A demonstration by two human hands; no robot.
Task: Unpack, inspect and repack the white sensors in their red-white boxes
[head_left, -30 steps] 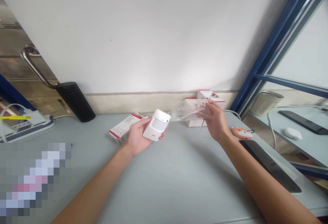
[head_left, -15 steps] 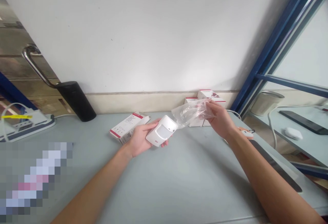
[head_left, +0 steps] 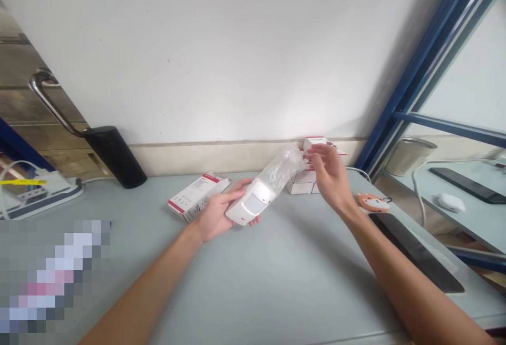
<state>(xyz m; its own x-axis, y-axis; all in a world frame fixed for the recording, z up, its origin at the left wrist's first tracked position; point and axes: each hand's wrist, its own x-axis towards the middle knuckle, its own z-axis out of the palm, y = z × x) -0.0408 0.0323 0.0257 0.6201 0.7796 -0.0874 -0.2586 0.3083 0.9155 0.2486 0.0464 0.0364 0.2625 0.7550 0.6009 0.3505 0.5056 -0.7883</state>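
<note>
- Head view: the left hand [head_left: 215,217] grips a white motion sensor [head_left: 247,205] by its side, thumb over the front edge, fingertips showing past the opposite side.
- The sensor is tilted, held above the middle of the grey tabletop [head_left: 256,287], its window and small red mark facing the camera.
- A clear plastic bag [head_left: 281,168] runs from the sensor's upper end toward the right hand [head_left: 330,174]; how far it covers that end, I cannot tell.
- The right hand's fingers are bent at the bag's far end; whether they pinch the film, I cannot tell.
- Just behind the left hand lies a red-and-white carton [head_left: 193,196].
- Small red-and-white boxes [head_left: 303,183] stand at the tabletop's back edge, partly behind the right hand.
- Along the right edge lie an orange animal-face case [head_left: 373,203] and a flat black device [head_left: 415,253].
- Near the back-left corner stands a black cylinder [head_left: 116,158].
</note>
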